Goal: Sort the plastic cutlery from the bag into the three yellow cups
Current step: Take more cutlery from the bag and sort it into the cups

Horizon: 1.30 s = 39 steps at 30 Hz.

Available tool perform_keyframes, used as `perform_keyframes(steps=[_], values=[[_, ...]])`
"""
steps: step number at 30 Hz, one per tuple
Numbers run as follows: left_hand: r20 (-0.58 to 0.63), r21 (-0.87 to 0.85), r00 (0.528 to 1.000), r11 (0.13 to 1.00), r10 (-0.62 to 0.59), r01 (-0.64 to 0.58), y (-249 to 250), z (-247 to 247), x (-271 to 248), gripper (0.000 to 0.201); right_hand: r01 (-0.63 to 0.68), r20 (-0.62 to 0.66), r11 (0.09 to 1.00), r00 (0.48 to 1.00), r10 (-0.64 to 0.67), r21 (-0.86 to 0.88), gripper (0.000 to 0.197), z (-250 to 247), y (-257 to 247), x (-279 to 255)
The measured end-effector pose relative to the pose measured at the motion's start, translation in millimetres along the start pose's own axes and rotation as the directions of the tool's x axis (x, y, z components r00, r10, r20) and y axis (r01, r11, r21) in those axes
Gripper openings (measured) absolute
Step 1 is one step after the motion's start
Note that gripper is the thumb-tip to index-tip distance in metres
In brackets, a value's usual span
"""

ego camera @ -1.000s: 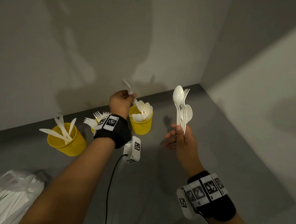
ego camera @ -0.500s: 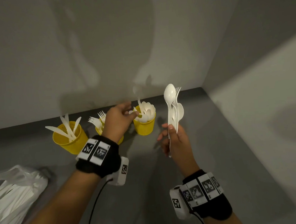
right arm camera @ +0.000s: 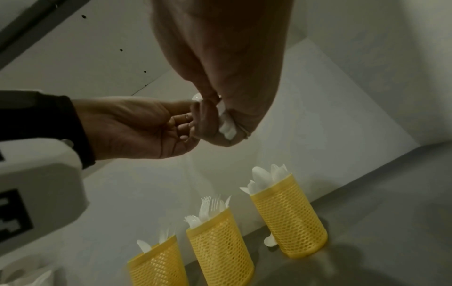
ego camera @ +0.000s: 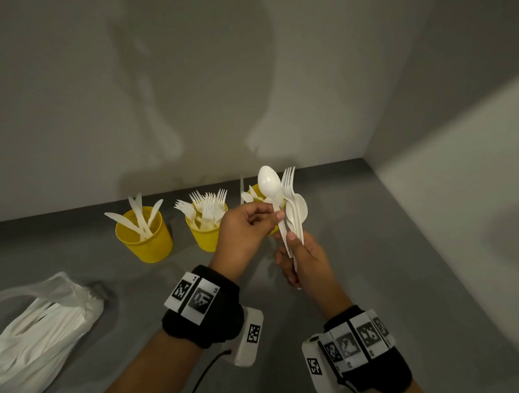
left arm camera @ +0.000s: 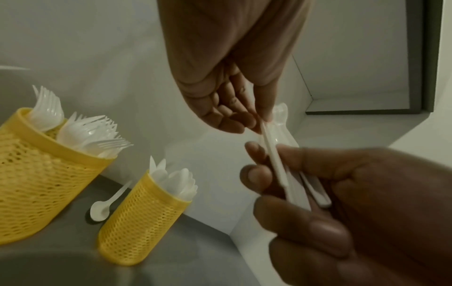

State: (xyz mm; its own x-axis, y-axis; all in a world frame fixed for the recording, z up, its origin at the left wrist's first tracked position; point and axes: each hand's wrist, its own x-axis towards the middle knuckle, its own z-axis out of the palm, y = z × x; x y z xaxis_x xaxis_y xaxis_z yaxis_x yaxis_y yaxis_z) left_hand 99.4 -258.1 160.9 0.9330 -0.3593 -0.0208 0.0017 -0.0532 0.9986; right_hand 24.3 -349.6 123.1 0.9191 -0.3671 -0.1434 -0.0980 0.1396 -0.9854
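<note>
My right hand [ego camera: 298, 245] holds an upright bundle of white plastic spoons and forks [ego camera: 296, 209] above the grey floor. My left hand [ego camera: 279, 215] pinches the handle of the tallest spoon [ego camera: 269, 181] in that bundle, just above the right thumb. In the left wrist view my left fingertips [left arm camera: 263, 118] close on that spoon's handle [left arm camera: 274, 158]. Behind stand three yellow mesh cups: the knife cup [ego camera: 146, 238], the fork cup [ego camera: 204, 237], and the spoon cup [right arm camera: 288, 214], which is mostly hidden by my hands in the head view.
The white plastic bag [ego camera: 37, 328] with more cutlery lies at the left on the floor. One loose spoon [left arm camera: 100, 211] lies on the floor against the spoon cup. Walls close the back and the right side.
My left hand left a spoon at the right cup, came back toward me, and now pinches the top spoon of the bundle. The right hand has held the bundle throughout.
</note>
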Motion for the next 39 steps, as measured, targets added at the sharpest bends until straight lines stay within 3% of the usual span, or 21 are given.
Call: perform_keyframes(steps=[6, 8, 11, 14, 18, 21, 23, 27, 30, 32, 35, 39], values=[[-0.189, -0.036, 0.982, 0.999, 0.014, -0.021, 6, -18, 34, 0.004, 0.002, -0.120, 0.999, 0.993, 0.002, 0.032, 0.025, -18, 2, 6], [-0.253, 0.016, 0.966, 0.999, 0.050, -0.048, 8, -24, 54, 0.003, 0.014, -0.136, 1.000, 0.991, -0.011, 0.018, 0.025, -24, 3, 7], [-0.292, 0.197, 0.940, 0.973, 0.174, -0.119, 4, -26, 89, 0.018, 0.025, -0.146, 1.000, 0.989, -0.028, -0.017, 0.025, -31, 5, 11], [-0.265, 0.371, 0.937, 0.921, 0.225, -0.116, -11, -18, 116, 0.024, 0.021, -0.141, 0.999, 0.990, -0.026, -0.034, 0.026, -34, 6, 17], [-0.167, 0.530, 0.973, 0.847, 0.161, -0.049, -36, -6, 138, 0.024, 0.045, -0.129, 0.996, 0.990, -0.054, -0.072, 0.026, -36, 7, 24], [-0.026, 0.749, 1.000, 0.663, -0.006, 0.023, -50, -7, 146, 0.024, 0.055, -0.140, 0.996, 0.988, -0.065, -0.074, 0.027, -38, 9, 29], [-0.006, 0.801, 0.993, 0.593, -0.121, 0.078, -51, -13, 150, 0.033, 0.051, -0.144, 0.997, 0.988, -0.060, -0.065, 0.027, -39, 10, 32], [0.010, 0.768, 0.995, 0.638, -0.098, 0.055, -34, -33, 155, 0.046, 0.032, -0.136, 0.997, 0.990, -0.040, -0.063, 0.027, -36, 11, 38], [0.060, 0.749, 0.995, 0.662, -0.076, 0.006, -10, -46, 160, 0.044, 0.031, -0.128, 0.998, 0.991, -0.038, -0.056, 0.026, -35, 11, 42], [0.141, 0.816, 0.983, 0.575, -0.118, -0.048, 8, -51, 172, 0.041, 0.039, -0.129, 0.998, 0.991, -0.045, -0.052, 0.026, -35, 11, 45], [0.248, 0.934, 0.941, 0.315, -0.231, -0.169, 35, -54, 194, 0.038, 0.041, -0.149, 0.999, 0.988, -0.043, -0.018, 0.027, -40, 14, 51], [0.372, 0.920, 0.870, 0.002, -0.324, -0.393, 50, -49, 226, 0.040, 0.041, -0.179, 0.999, 0.983, -0.034, 0.032, 0.026, -51, 21, 60]])
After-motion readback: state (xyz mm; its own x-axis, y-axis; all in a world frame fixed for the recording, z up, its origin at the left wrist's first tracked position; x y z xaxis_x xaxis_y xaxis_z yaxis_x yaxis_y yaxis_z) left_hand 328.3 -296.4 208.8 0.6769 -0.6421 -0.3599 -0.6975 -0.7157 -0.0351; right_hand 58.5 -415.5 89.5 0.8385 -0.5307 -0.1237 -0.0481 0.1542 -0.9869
